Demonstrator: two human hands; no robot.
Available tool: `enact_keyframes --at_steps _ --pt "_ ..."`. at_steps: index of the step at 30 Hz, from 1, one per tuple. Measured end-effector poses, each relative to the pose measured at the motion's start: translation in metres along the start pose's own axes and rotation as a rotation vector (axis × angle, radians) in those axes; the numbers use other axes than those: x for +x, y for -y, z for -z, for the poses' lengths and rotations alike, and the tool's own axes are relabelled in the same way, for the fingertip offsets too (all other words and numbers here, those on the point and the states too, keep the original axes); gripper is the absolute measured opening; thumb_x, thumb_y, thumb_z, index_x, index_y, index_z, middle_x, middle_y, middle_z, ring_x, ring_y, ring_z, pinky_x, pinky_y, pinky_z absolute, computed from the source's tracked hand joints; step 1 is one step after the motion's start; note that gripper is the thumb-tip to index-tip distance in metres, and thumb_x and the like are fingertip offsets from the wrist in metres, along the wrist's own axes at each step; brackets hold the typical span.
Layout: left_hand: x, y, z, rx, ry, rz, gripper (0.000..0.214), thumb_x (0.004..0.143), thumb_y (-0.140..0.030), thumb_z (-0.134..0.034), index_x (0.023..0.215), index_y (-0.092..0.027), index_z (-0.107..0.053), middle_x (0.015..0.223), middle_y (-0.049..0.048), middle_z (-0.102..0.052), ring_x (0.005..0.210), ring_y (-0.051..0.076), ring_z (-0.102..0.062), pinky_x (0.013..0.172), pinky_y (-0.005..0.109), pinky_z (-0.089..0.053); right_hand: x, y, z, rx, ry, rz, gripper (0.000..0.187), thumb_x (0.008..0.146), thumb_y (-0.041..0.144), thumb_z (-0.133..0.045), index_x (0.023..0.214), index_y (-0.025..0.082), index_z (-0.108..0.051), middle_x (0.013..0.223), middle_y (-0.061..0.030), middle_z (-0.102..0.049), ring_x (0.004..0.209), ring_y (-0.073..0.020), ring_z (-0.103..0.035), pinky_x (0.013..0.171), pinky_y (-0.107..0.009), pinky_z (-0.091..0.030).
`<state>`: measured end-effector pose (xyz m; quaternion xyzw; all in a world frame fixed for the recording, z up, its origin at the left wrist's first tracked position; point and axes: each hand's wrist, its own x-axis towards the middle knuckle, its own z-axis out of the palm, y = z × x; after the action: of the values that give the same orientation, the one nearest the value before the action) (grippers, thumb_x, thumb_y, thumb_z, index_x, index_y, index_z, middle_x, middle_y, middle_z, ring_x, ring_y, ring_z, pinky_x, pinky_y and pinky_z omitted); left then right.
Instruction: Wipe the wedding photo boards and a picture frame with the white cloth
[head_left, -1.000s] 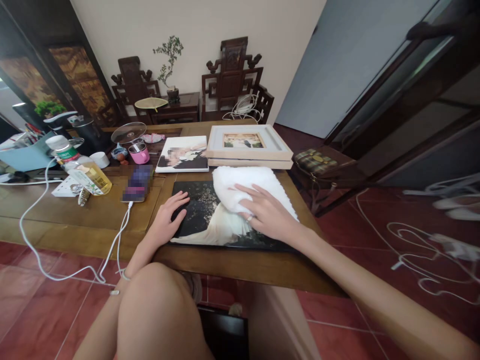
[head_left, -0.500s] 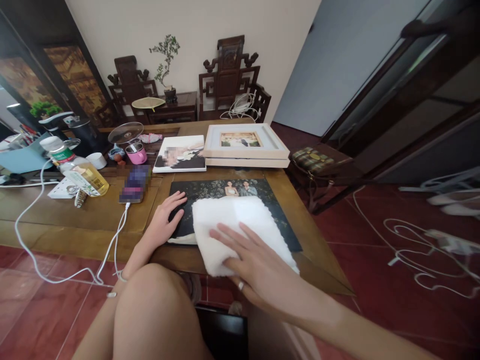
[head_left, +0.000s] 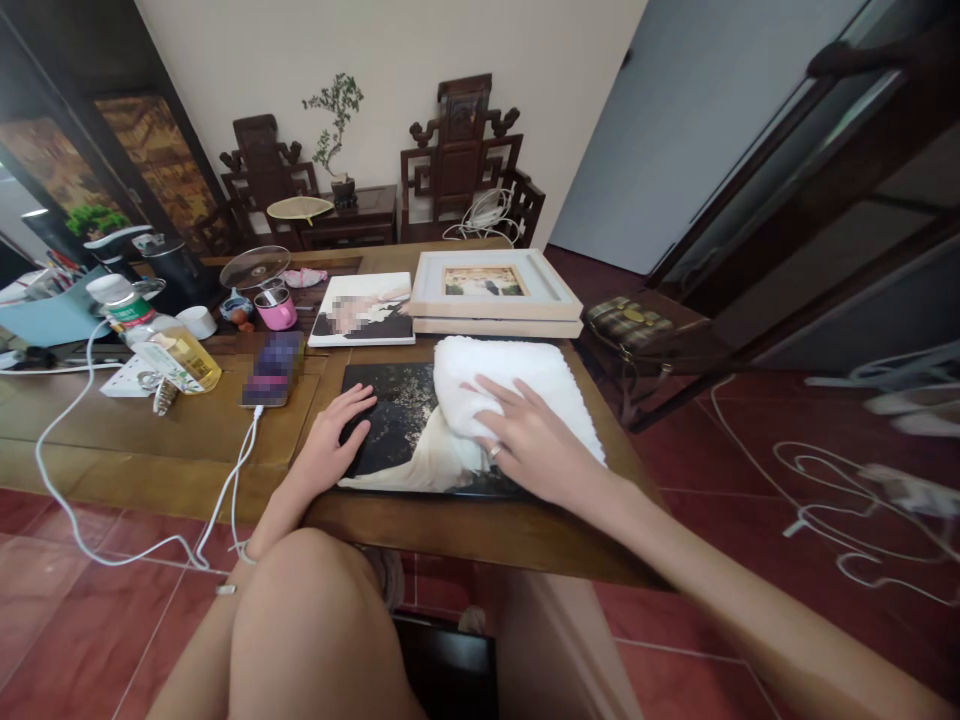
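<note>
Head view: at frame centre, the large photo print (head_left: pixel 397 430) lies flat on the desk (head_left: pixel 187 420). Left hand (head_left: pixel 334 445) rests flat, fingers spread, on its left edge. Right hand (head_left: pixel 536 440) presses, palm down, fingers extended, on the white towel (head_left: pixel 517 375) covering the print's right portion.

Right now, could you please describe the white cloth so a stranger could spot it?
On the wooden table, find the dark photo print at its near edge. The cloth lies on it under the right hand, the only fluffy white thing among flat pictures.
</note>
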<state>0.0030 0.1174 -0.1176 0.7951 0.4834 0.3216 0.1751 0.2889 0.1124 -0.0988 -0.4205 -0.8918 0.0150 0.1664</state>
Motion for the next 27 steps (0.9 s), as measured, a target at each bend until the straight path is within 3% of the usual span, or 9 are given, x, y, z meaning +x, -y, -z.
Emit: enact_keyframes --at_steps 6,10,15,18,22,24,27 --pt "0.000 0.003 -0.002 0.009 -0.007 -0.007 0.034 0.094 -0.030 -0.045 0.123 -0.021 -0.060 0.138 0.0090 -0.055 0.136 0.023 -0.042 0.114 0.049 -0.031 -0.034 0.065 0.000 0.125 0.112 0.126 0.032 0.070 0.004 -0.050 0.093 0.017 -0.068 0.149 -0.0160 -0.037 0.142 -0.0339 -0.021 0.111 -0.065 -0.019" --pt "0.001 0.002 -0.002 0.007 -0.003 -0.008 0.034 0.094 -0.030 -0.046 0.122 -0.021 -0.061 0.138 0.0092 -0.055 0.135 0.023 -0.042 0.114 0.048 -0.032 -0.045 0.078 0.003 0.234 0.174 0.231 0.032 0.065 0.005 -0.053 0.089 0.018 -0.068 0.152 -0.0112 -0.034 0.143 -0.0309 -0.017 0.114 -0.062 -0.014" --pt "0.000 0.000 -0.001 0.011 0.002 -0.004 0.034 0.094 -0.030 -0.046 0.123 -0.020 -0.060 0.139 0.0096 -0.054 0.135 0.023 -0.042 0.114 0.048 -0.031 -0.023 0.047 0.011 0.254 0.119 0.191 0.033 0.076 0.004 -0.047 0.098 0.021 -0.066 0.143 -0.0088 -0.049 0.140 -0.0217 -0.031 0.116 -0.052 -0.022" --pt "0.000 0.001 0.000 0.008 0.000 -0.001 0.034 0.094 -0.030 -0.046 0.123 -0.019 -0.060 0.139 0.0098 -0.054 0.136 0.023 -0.041 0.114 0.047 -0.031 -0.004 0.015 0.006 0.146 0.028 0.124 0.027 0.085 0.010 -0.045 0.099 0.019 -0.066 0.133 -0.0142 -0.058 0.137 -0.0235 -0.036 0.114 -0.052 -0.026" --pt "-0.001 0.001 0.001 0.002 0.002 0.001 0.034 0.094 -0.029 -0.046 0.123 -0.020 -0.060 0.138 0.0089 -0.055 0.136 0.023 -0.041 0.114 0.047 -0.031 0.014 -0.021 -0.006 0.008 -0.031 0.032 0.023 0.091 0.019 -0.043 0.098 0.013 -0.064 0.133 -0.0230 -0.055 0.134 -0.0287 -0.040 0.110 -0.054 -0.032" --pt "-0.001 0.001 0.001 0.001 0.001 -0.002 0.034 0.094 -0.029 -0.046 0.123 -0.019 -0.060 0.138 0.0095 -0.055 0.136 0.023 -0.041 0.114 0.047 -0.030 0.016 -0.026 -0.009 -0.012 -0.041 0.008 0.023 0.091 0.019 -0.043 0.096 0.011 -0.064 0.135 -0.0253 -0.053 0.135 -0.0308 -0.038 0.109 -0.056 -0.031" --pt "-0.001 0.002 0.001 0.007 0.004 -0.003 0.035 0.094 -0.029 -0.045 0.124 -0.017 -0.060 0.139 0.0103 -0.054 0.136 0.022 -0.041 0.115 0.046 -0.030 0.009 -0.015 -0.011 -0.026 -0.065 -0.001 0.021 0.089 0.016 -0.044 0.096 0.014 -0.064 0.139 -0.0203 -0.050 0.137 -0.0319 -0.035 0.109 -0.059 -0.029"
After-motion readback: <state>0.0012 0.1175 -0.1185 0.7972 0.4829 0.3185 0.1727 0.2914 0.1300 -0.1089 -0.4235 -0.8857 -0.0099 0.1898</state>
